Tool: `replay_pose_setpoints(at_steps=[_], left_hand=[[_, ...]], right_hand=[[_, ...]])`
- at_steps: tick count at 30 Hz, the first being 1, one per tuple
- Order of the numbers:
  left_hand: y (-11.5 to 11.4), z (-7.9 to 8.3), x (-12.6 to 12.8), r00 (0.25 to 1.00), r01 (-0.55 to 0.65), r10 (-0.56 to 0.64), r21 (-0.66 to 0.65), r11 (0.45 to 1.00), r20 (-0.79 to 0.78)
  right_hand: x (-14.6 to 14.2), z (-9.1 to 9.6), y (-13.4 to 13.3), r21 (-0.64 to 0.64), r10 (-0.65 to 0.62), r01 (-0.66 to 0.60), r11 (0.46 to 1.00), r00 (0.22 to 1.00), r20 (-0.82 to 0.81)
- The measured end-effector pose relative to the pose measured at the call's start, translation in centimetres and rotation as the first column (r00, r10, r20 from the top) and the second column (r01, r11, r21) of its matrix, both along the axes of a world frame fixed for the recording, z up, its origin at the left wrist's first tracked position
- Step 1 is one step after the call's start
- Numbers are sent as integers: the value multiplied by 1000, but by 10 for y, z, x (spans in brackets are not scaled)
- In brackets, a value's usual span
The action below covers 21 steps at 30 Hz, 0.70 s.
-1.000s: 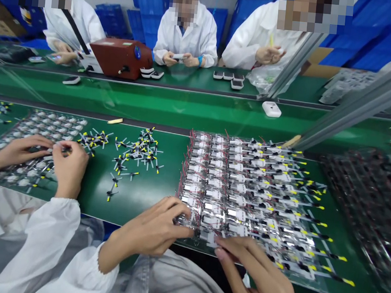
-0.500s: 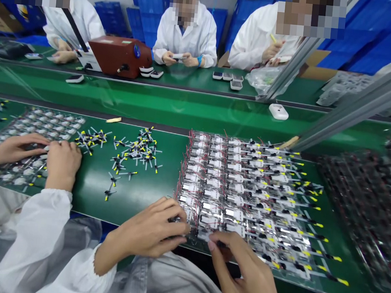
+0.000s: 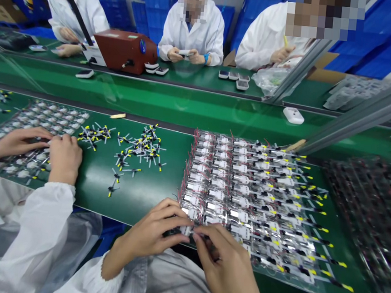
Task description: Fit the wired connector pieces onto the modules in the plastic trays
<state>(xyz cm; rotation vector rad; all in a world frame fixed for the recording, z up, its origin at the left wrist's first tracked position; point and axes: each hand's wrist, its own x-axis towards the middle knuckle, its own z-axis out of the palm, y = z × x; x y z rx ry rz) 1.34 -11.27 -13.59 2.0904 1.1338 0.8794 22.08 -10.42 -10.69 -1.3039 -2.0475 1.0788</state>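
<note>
My left hand (image 3: 152, 228) and my right hand (image 3: 226, 263) are both closed in a pinch around a foil-wrapped silver cell (image 3: 186, 230) at the near edge of the batch. My fingertips meet over it, so most of it is hidden. That cell belongs to a dense grid of silver cells with white labels, thin red wires and yellow-tipped black leads (image 3: 248, 201), laid out on the glossy green counter (image 3: 92, 192). To my left, a co-worker's two hands (image 3: 41, 149) rest on a tray of small silver parts (image 3: 47, 120). Between that tray and the grid lies a loose heap of black-and-yellow leads (image 3: 140, 148). A darker, blurred batch (image 3: 371, 212) lies to my right, beside an aluminium rail (image 3: 355, 117). Farther off, a rust-red machine (image 3: 125, 51) stands on a second green counter (image 3: 201, 76), where three co-workers in white coats (image 3: 192, 32) sit. Stacked blue plastic crates (image 3: 149, 10) fill the room behind them.
</note>
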Motion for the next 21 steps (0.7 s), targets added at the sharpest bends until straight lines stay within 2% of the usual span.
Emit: replay_pose_setpoints(at_steps=[4, 12, 21], left_hand=[[0, -4, 2, 998, -29, 27, 35, 999, 49], [-1, -10, 6, 994, -51, 45, 52, 997, 102], [-1, -14, 9, 990, -80, 71, 73, 994, 124]], right_hand=[[1, 2, 0, -42, 0, 1, 999, 1000, 20], [-5, 3, -1, -12, -39, 39, 999, 999, 7], [-4, -4, -1, -47, -29, 28, 998, 999, -29]])
